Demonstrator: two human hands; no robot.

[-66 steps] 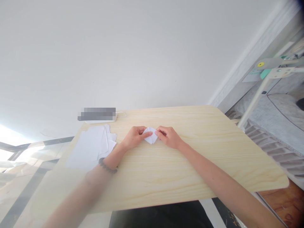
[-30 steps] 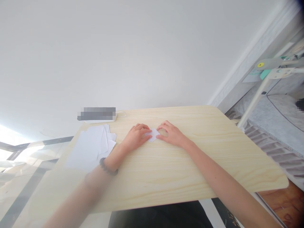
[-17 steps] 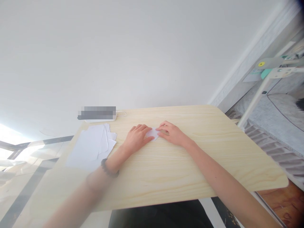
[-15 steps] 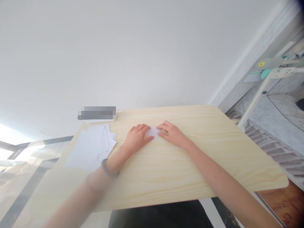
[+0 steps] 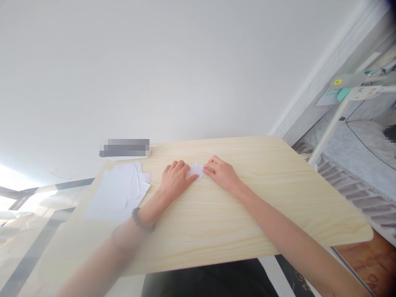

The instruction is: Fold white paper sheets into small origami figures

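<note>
A small white piece of paper (image 5: 197, 169), its outline angular as if folded, lies on the pale wood-grain table between my two hands. My left hand (image 5: 175, 178) holds down its left side, the thumb pressing on the lower edge and the fingers curled at the upper left. At the right corner, my right hand (image 5: 221, 173) pinches the paper between thumb and fingertips. A dark beaded bracelet (image 5: 140, 220) circles my left wrist. Left of that hand lies a loose stack of white paper sheets (image 5: 116, 185).
At the table's (image 5: 247, 231) back left sits a white object (image 5: 131, 156) with its top blurred out and a thin cord beside it. A plain wall (image 5: 185, 74) rises behind. On the right stand a white metal frame (image 5: 329, 132) and a bed with a pleated skirt (image 5: 346, 194).
My right hand's thumb and fingers have closed together at the paper's right corner. My left hand has shifted slightly left, showing more of the paper's upper part.
</note>
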